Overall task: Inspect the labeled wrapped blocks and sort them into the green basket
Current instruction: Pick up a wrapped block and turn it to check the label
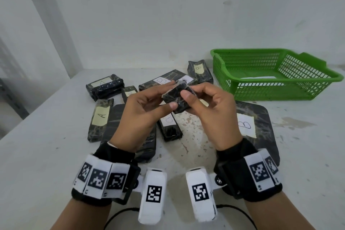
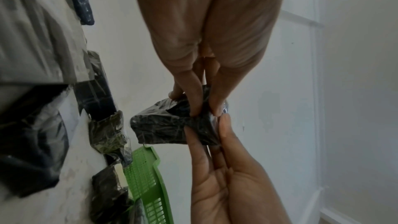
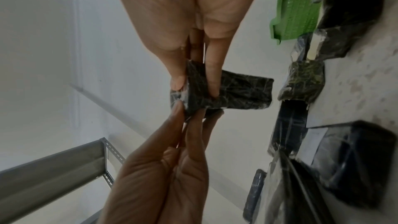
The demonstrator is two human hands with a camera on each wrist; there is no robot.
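Above the middle of the table I hold a small black plastic-wrapped block (image 1: 175,99) between both hands. My left hand (image 1: 170,94) pinches its left end with thumb and fingers. At the block's right end my right hand (image 1: 189,97) has its thumb on top and its fingers curled behind. No label shows on the faces I see. In the left wrist view the block (image 2: 163,127) sticks out leftward from both sets of fingertips (image 2: 193,110). The right wrist view shows the block (image 3: 243,91) the same way. The green basket (image 1: 242,50) stands at the back right, a pale sheet on its floor.
Several wrapped blocks lie on the table under and behind my hands: two marked A (image 1: 101,117) (image 1: 104,87), a long one marked B (image 1: 162,80), a large flat B slab (image 1: 255,125) and a block at the back (image 1: 199,71). A grey metal shelf (image 3: 53,168) stands off the table's left side.
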